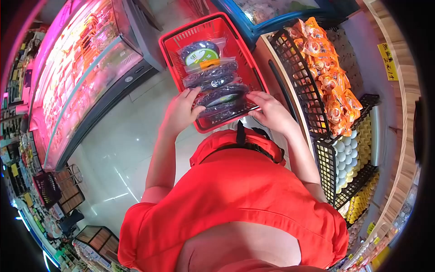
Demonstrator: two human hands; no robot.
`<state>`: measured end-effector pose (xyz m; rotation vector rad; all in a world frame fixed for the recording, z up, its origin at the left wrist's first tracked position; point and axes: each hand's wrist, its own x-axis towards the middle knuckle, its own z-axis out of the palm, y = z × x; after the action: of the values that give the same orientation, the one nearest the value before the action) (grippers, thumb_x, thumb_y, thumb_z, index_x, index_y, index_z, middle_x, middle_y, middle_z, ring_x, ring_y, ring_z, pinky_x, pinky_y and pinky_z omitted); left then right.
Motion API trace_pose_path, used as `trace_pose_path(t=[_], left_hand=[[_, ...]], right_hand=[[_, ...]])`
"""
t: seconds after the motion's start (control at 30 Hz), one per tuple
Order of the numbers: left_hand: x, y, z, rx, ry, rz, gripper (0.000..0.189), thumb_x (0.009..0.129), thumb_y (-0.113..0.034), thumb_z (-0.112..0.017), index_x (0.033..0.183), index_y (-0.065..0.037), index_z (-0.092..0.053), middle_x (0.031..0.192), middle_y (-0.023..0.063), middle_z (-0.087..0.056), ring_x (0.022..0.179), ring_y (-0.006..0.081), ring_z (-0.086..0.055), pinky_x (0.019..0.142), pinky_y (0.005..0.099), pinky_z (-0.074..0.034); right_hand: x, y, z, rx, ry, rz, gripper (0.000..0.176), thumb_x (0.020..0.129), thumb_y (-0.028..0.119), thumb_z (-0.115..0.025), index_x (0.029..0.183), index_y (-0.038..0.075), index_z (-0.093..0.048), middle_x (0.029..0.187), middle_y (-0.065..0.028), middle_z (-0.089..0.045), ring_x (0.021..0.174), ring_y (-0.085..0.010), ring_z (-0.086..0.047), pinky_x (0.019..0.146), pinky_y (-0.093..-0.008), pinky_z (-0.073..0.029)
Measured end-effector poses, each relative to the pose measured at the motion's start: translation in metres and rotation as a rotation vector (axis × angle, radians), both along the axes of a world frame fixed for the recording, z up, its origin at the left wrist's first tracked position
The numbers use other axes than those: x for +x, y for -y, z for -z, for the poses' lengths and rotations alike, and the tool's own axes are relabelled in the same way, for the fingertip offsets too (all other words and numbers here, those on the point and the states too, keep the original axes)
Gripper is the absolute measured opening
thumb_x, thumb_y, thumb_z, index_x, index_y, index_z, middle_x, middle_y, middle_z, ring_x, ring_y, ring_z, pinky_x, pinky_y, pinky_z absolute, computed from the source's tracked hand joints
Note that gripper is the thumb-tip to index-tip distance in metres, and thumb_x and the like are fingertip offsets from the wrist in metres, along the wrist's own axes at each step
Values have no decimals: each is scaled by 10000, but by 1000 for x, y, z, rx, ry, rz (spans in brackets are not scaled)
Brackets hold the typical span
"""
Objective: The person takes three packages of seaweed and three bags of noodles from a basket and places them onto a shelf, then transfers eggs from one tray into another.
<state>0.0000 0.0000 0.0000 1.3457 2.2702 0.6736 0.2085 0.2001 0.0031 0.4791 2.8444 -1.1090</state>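
A red shopping basket (170, 50) stands in front of me with several clear plastic packets in it, lying in an overlapping row. Each holds dark, round, flat contents that look like dried seaweed; the farthest packet (200, 53) shows a green and white label. My left hand (181, 111) is at the left side of the nearest packet (223, 99), thumb and fingers bent at its edge. At that packet's right edge is my right hand (272, 112), fingers curved over it near the basket's rim. Part of each grip is hidden.
On the left, a pink-lit glass display case (86, 81) reaches near the basket. A black crate of orange packages (321, 68) and trays of eggs (346, 152) stand on the right. A blue-edged freezer (260, 27) is behind the basket; pale tiled floor (118, 149) lies below.
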Motion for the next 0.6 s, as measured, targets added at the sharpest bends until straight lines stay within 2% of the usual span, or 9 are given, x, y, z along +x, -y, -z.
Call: trace_pose_path(t=[0.2, 0.27, 0.43, 0.5, 0.6], left_hand=[[-1, -1, 7, -64, -45, 13, 520, 747, -184, -687, 1210, -25, -512, 1006, 174, -571, 947, 350, -543, 829, 402, -431], [-1, -4, 11, -88, 45, 7, 560, 745, -201, -696, 1238, -30, -492, 1035, 187, -569, 978, 363, -536, 850, 407, -425], [-9, -1, 20, -93, 84, 2, 615, 753, -194, -697, 1286, -28, -439, 1132, 196, -548, 1089, 360, -503, 918, 402, -405], [-17, -5, 22, 131, 24, -36, 637, 760, -164, -684, 1315, -33, -400, 1167, 188, -530, 1121, 351, -487, 938, 399, -395], [-28, -15, 33, 147, -22, -128, 645, 759, -139, -675, 1324, -36, -381, 1184, 181, -517, 1139, 339, -476, 953, 399, -384]], right_hand=[[-9, -7, 8, 35, -32, -48, 454, 797, 163, -648, 1203, 6, -520, 1237, -180, -505, 1142, -334, -493, 960, -389, -412], [-9, -11, 8, 76, -39, -63, 456, 793, 167, -650, 1196, -5, -522, 1241, -184, -502, 1142, -333, -491, 963, -388, -409], [-12, -15, 2, 44, 1, -96, 469, 792, 166, -648, 1204, -15, -515, 1252, -192, -492, 1167, -330, -472, 983, -382, -391], [-17, -19, 1, 75, -37, -73, 472, 793, 159, -647, 1210, -13, -510, 1261, -192, -483, 1174, -331, -466, 990, -377, -386], [-29, -28, 7, -6, -95, -12, 455, 796, 124, -629, 1219, 8, -506, 1277, -182, -470, 1185, -328, -454, 1001, -380, -376]])
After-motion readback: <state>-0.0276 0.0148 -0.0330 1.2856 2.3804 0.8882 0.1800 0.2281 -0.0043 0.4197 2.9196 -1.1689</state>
